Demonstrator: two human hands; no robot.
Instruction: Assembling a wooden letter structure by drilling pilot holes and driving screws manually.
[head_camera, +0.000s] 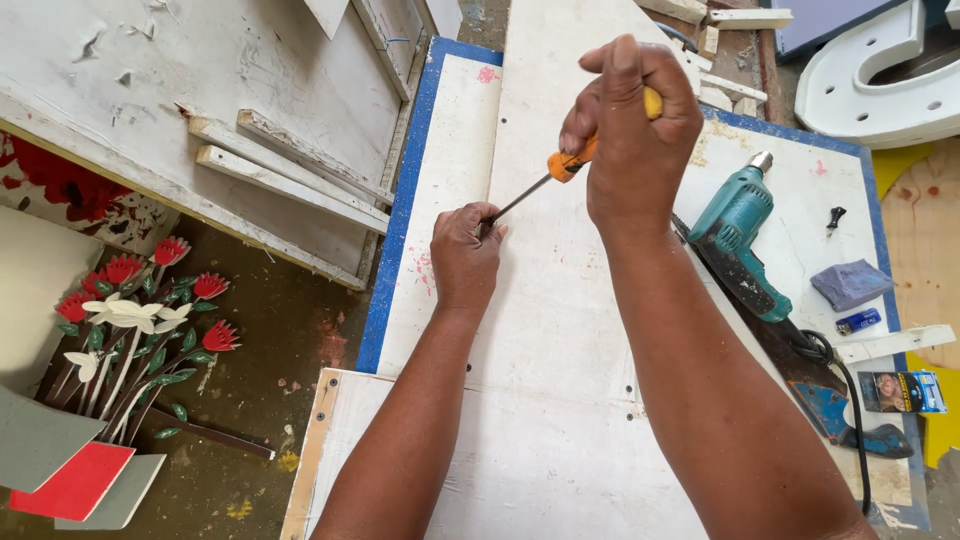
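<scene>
The right hand (635, 130) was closed tight round the orange-and-yellow handle of a screwdriver (560, 170), whose dark shaft slanted down to the left hand (465, 255). That hand's fingers were pinched together about the tip, pressing on the white board (560, 330). Just right of the board lay a teal electric drill (738, 240), its black cord (850, 400) running toward the near edge. Farther right of the board sat a folded blue-grey cloth (850, 283) and a small blue lighter (858, 321). Well left of the board lay red and white cut-out flowers (140, 320).
</scene>
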